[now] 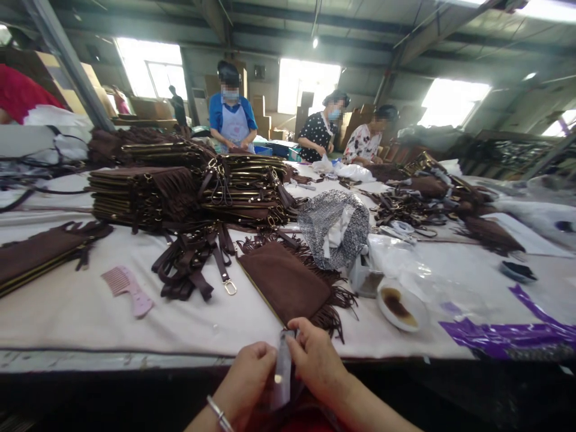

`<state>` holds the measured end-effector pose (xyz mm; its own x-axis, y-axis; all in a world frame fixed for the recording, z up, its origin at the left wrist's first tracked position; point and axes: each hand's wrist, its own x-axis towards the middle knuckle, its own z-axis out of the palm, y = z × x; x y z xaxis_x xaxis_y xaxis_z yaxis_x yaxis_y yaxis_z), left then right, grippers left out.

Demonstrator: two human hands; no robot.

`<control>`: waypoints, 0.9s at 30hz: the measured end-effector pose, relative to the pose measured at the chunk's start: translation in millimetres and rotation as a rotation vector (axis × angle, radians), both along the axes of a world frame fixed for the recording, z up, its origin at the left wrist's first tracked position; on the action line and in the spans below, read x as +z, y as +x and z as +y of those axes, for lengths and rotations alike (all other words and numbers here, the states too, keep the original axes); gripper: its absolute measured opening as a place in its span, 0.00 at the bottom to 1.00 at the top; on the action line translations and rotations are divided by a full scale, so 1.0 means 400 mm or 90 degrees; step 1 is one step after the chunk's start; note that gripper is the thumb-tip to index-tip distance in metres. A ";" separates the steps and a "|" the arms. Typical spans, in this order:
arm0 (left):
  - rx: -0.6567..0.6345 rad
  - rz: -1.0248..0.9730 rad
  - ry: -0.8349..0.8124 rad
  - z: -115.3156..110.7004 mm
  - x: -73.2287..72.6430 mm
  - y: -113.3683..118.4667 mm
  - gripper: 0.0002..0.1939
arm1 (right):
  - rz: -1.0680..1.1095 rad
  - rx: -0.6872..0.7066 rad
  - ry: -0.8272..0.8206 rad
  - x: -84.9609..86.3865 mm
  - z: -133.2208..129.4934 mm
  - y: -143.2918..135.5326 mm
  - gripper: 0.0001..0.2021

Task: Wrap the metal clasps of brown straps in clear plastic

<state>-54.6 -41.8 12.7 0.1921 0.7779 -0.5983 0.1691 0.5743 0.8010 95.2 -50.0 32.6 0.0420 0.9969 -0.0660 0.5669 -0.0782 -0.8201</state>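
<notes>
A brown fringed pouch [285,282] lies on the pale cloth in front of me, its gold zipper edge facing left. At its near corner, by the table edge, a greyish strip [282,372] hangs down between my hands. My left hand [252,369], with a bracelet on the wrist, is closed on the strip's left side. My right hand [315,357] has thumb and forefinger pinched at the top of the strip, beside the pouch corner. Behind the pouch's left side lie loose brown straps [189,264], one with a gold clasp [230,288].
Stacked brown pouches [135,192] stand at the back left. A pink comb [128,288] lies left; a bowl of brown liquid [402,306], bubble wrap [333,228] and purple plastic [504,336] are right. Several people work across the table.
</notes>
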 end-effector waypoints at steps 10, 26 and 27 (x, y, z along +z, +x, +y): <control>-0.201 0.336 0.378 0.131 0.037 -0.022 0.11 | -0.271 0.104 0.190 -0.003 -0.017 0.028 0.13; -0.307 0.293 0.361 0.159 0.041 0.007 0.07 | -0.241 0.148 0.166 -0.037 0.083 0.040 0.09; -0.303 0.288 0.361 0.161 0.039 0.010 0.06 | -0.205 0.146 0.158 -0.037 0.085 0.047 0.09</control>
